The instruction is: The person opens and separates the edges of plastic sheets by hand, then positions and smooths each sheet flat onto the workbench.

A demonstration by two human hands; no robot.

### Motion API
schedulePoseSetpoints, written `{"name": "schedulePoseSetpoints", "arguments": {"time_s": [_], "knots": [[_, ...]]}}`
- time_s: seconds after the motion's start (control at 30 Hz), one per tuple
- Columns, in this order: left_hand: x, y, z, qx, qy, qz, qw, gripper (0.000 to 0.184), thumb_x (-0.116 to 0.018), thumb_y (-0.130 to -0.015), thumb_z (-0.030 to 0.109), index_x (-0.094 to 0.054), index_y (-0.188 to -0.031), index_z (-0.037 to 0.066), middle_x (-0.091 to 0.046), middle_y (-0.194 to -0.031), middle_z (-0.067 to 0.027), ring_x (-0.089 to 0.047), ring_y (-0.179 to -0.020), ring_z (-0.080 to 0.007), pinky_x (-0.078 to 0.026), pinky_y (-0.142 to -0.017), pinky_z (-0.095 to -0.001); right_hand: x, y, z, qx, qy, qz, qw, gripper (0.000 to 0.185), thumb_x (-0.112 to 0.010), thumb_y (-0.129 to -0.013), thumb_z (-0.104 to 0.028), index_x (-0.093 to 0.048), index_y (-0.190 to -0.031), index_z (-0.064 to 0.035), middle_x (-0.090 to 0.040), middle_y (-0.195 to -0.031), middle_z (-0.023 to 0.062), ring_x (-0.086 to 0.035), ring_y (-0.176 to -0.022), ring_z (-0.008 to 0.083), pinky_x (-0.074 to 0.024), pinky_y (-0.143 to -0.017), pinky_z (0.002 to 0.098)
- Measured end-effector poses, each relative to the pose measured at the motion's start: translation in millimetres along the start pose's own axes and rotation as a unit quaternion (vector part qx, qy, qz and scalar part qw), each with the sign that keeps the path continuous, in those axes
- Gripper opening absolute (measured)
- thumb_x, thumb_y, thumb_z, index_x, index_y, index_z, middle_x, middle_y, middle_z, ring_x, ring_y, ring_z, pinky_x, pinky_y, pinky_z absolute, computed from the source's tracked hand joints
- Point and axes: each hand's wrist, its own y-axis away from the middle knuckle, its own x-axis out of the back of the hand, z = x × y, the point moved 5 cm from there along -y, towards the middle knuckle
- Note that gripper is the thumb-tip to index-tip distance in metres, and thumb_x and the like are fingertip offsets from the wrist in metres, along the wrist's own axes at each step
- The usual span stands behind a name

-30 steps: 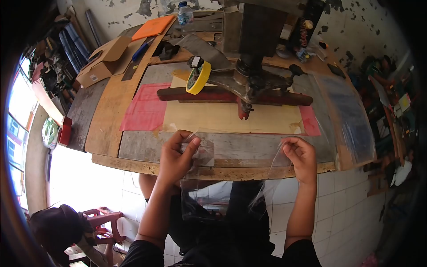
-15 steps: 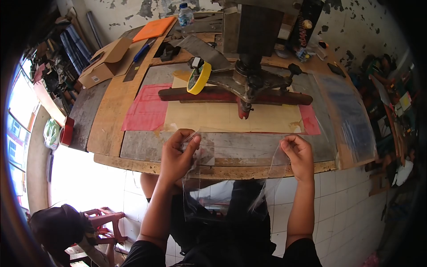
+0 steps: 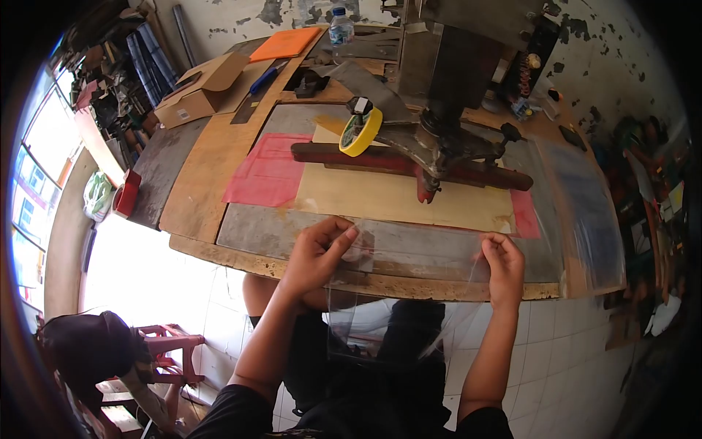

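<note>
A clear plastic sheet (image 3: pixel 395 322) hangs between my two hands over the front edge of the worktable. My left hand (image 3: pixel 319 256) pinches its upper left corner between thumb and fingers. At the right, my right hand (image 3: pixel 503 267) grips the other upper corner in the same way. Beyond the hands lies a cream board (image 3: pixel 395 192) with pink sheets (image 3: pixel 262 172) at its ends, under the dark bar (image 3: pixel 409 167) of a press. A yellow tape roll (image 3: pixel 363 133) hangs on the press's left knob.
An open cardboard box (image 3: pixel 201 91), an orange folder (image 3: pixel 285 44) and a water bottle (image 3: pixel 341 31) stand at the back left. Stacked clear plastic sheets (image 3: pixel 596 212) lie on the right. Another person (image 3: pixel 88 358) sits low at the left by a red stool (image 3: pixel 175 351).
The view has shifted, so the table and press appear farther right. Both hands still hold the plastic sheet, its top edge now pulled straighter between them.
</note>
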Motion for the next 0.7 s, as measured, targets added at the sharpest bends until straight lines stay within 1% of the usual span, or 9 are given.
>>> {"name": "schedulePoseSetpoints", "arguments": {"time_s": [0.13,0.23,0.3,0.37,0.47,0.53,0.6,0.63,0.7], "knots": [[-1.3,0.0,-3.9,0.005,-0.007,-0.010,1.000,0.026,-0.065,-0.106,0.020,-0.069,-0.106,-0.005,-0.071,-0.083,-0.0019,-0.059,-0.078,-0.0044,-0.049,-0.070,-0.0236,1.0,-0.6,2.0,0.033,0.013,-0.002,0.999,0.016,-0.067,-0.104,-0.016,-0.067,-0.106,-0.0002,-0.064,-0.089,0.0011,-0.061,-0.081,0.0103,-0.0489,-0.078,0.0254],[-3.5,-2.6,-8.6,0.007,0.044,-0.008,0.999,0.025,-0.065,-0.106,0.020,-0.069,-0.108,-0.005,-0.070,-0.082,-0.0017,-0.058,-0.078,-0.0039,-0.049,-0.070,-0.0237,-3.3,0.2,-1.2,0.051,-0.014,0.018,0.998,0.015,-0.067,-0.104,-0.016,-0.066,-0.106,-0.0007,-0.064,-0.090,0.0016,-0.061,-0.081,0.0105,-0.0487,-0.078,0.0249],[-4.4,-3.0,1.5,-0.001,-0.043,-0.018,0.999,0.023,-0.064,-0.106,0.018,-0.070,-0.110,-0.003,-0.073,-0.085,-0.0038,-0.060,-0.077,-0.0049,-0.049,-0.069,-0.0246,-1.8,0.5,-0.3,0.048,-0.026,0.018,0.998,0.015,-0.067,-0.104,-0.015,-0.066,-0.106,-0.0009,-0.064,-0.091,0.0020,-0.061,-0.081,0.0104,-0.0500,-0.078,0.0255],[-5.4,-2.6,-0.8,-0.011,-0.043,-0.004,0.999,0.022,-0.066,-0.105,0.018,-0.070,-0.111,-0.003,-0.074,-0.085,-0.0059,-0.062,-0.077,-0.0059,-0.049,-0.069,-0.0254,-0.2,1.7,1.4,0.043,-0.037,0.020,0.998,0.014,-0.067,-0.105,-0.015,-0.066,-0.106,-0.0012,-0.064,-0.092,0.0023,-0.060,-0.082,0.0103,-0.0512,-0.077,0.0261],[-3.2,-1.4,-1.3,-0.030,-0.057,0.022,0.998,0.023,-0.069,-0.101,0.017,-0.069,-0.114,-0.002,-0.076,-0.088,-0.0086,-0.066,-0.078,-0.0091,-0.050,-0.068,-0.0268,-1.0,3.3,2.7,0.055,-0.038,0.038,0.997,0.013,-0.068,-0.104,-0.014,-0.066,-0.103,-0.0006,-0.066,-0.088,0.0025,-0.061,-0.079,0.0079,-0.0493,-0.070,0.0239],[-3.3,-1.6,4.7,-0.041,-0.073,0.034,0.996,0.025,-0.071,-0.099,0.016,-0.068,-0.117,-0.001,-0.077,-0.090,-0.0093,-0.068,-0.078,-0.0113,-0.051,-0.068,-0.0274,-0.4,5.5,2.4,0.029,-0.023,0.043,0.998,0.012,-0.069,-0.103,-0.013,-0.066,-0.102,-0.0012,-0.066,-0.087,0.0015,-0.060,-0.078,0.0068,-0.0488,-0.068,0.0226],[-2.8,0.0,23.3,-0.075,-0.154,0.055,0.984,0.035,-0.076,-0.091,0.012,-0.066,-0.124,0.003,-0.076,-0.104,-0.0085,-0.071,-0.092,-0.0194,-0.053,-0.076,-0.0309,2.5,6.2,4.4,0.045,-0.014,0.045,0.998,0.012,-0.069,-0.103,-0.013,-0.067,-0.102,-0.0011,-0.066,-0.087,0.0011,-0.060,-0.078,0.0069,-0.0489,-0.069,0.0226],[-3.6,1.5,26.8,-0.077,-0.154,0.054,0.984,0.035,-0.076,-0.091,0.012,-0.066,-0.124,0.003,-0.076,-0.104,-0.0085,-0.071,-0.092,-0.0194,-0.053,-0.076,-0.0309,3.3,7.2,3.9,0.060,-0.005,0.045,0.997,0.012,-0.068,-0.103,-0.012,-0.067,-0.102,-0.0010,-0.066,-0.086,0.0006,-0.060,-0.078,0.0070,-0.0490,-0.070,0.0225],[-8.3,13.0,51.0,-0.249,-0.335,0.126,0.900,0.045,-0.079,-0.083,0.009,-0.066,-0.125,0.007,-0.071,-0.121,-0.0101,-0.067,-0.112,-0.0290,-0.052,-0.094,-0.0386,0.1,16.0,-3.6,0.081,0.010,0.054,0.995,0.009,-0.069,-0.102,-0.010,-0.067,-0.102,-0.0010,-0.066,-0.086,0.0006,-0.060,-0.078,0.0076,-0.0491,-0.071,0.0227]]}}
